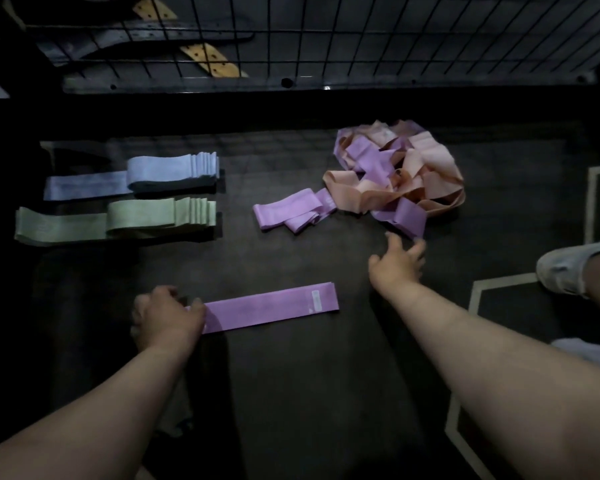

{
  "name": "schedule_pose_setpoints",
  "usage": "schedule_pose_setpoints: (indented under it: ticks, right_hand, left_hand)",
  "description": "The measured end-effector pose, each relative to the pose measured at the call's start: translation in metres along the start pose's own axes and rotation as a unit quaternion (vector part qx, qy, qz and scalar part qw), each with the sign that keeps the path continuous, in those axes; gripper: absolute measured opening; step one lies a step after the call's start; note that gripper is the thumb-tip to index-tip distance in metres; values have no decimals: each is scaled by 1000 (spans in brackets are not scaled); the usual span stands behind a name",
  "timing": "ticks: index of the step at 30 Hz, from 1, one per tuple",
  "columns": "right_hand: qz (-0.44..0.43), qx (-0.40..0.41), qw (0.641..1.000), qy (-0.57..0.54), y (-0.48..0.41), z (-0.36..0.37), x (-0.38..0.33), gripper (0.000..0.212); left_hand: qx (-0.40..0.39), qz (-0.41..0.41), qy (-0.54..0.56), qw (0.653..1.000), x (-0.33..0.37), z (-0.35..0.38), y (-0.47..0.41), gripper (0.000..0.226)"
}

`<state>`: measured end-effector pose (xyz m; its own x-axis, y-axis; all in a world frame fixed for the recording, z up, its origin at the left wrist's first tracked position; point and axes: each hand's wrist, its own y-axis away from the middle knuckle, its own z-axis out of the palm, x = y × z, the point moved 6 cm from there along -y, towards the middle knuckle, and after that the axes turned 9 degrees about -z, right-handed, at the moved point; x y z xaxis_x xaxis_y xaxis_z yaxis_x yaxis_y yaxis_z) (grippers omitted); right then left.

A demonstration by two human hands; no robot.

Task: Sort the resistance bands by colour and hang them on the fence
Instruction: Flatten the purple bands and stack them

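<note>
1. Left hand (168, 317): knuckles up, fingers bent down over the left end of the flat band (271, 306), holding that end against the floor (291, 375). Band end hidden under the hand.
2. Flat band: purple, laid out straight, running right from the left hand. White label (315, 299) near its free right end.
3. Right hand (397, 263): fingers spread and loose, nothing held. Arm stretched forward, fingertips just short of the pile's near edge, by a purple fold there. Contact with that fold: cannot tell.
4. Pile (395, 174): tangled purple and peach bands, heaped on the floor ahead of the right hand, unsorted.
5. Loose band (291, 209): purple, folded over on itself, lying at the pile's left edge and touching it.
6. Blue stack (167, 171): blue bands laid flat in a neat overlapping stack, far left, well apart from the pile.
7. Green stack (146, 216): green bands stacked the same way, just beside the blue stack on its near side.
8. Fence (326, 39): dark wire grid along the far side, beyond all the bands. No sorted band hangs on it.
9. Shoe (565, 268): white, at the right edge, near the right arm.
10. Light is dim; the floor is dark with pale lines at right.
</note>
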<state>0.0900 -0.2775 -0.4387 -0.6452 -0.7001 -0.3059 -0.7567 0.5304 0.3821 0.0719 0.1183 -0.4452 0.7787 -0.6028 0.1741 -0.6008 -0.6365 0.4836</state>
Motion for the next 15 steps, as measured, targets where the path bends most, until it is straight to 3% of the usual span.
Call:
schedule_pose_setpoints:
  ticks: [5, 8, 11, 15]
  right_hand:
    - [-7, -113, 991, 77, -40, -22, 9, 60]
    - [-11, -85, 996, 34, -50, -31, 13, 59]
    - [-34, -30, 999, 15, -45, -36, 14, 43]
    - [-34, -89, 995, -16, -56, -30, 10, 40]
  left_hand:
    - [-22, 101, 8, 995, 50, 6, 23, 41]
    - [-46, 165, 52, 984, 78, 9, 41, 38]
    - [-87, 191, 100, 973, 99, 11, 57, 34]
    - [-148, 204, 141, 957, 117, 18, 71, 27]
